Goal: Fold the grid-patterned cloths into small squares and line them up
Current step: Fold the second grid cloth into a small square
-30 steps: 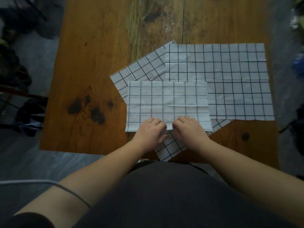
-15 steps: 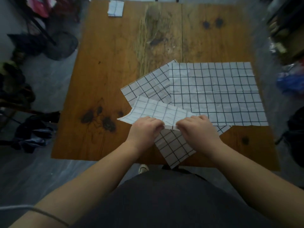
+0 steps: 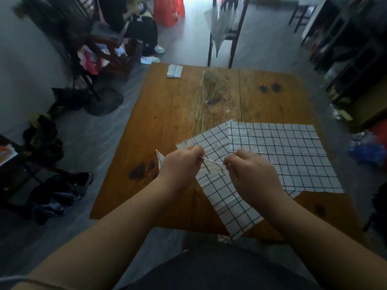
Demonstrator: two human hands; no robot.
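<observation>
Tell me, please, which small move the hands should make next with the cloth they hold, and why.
Probably bring the two hands together to fold it once more. The left hand and right hand pinch the half-folded cloth lifted off the table; it looks wider than the small folded square at the far edge.

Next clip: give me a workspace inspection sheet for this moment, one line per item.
Surface: wooden table, dark knots and stains.
Job's things: partly folded cloth lifted, pinched by both hands; angled cloth flat beneath it, overhanging the near edge; large cloth flat at right; folded square at the far left corner.
Clutter: nothing seen on the table.
Hands: left hand and right hand each closed on the lifted cloth.
Cables: grey cord over the left forearm.
Surroundings: chair beyond the table, clothes and bags on the floor at left, blurred.
</observation>
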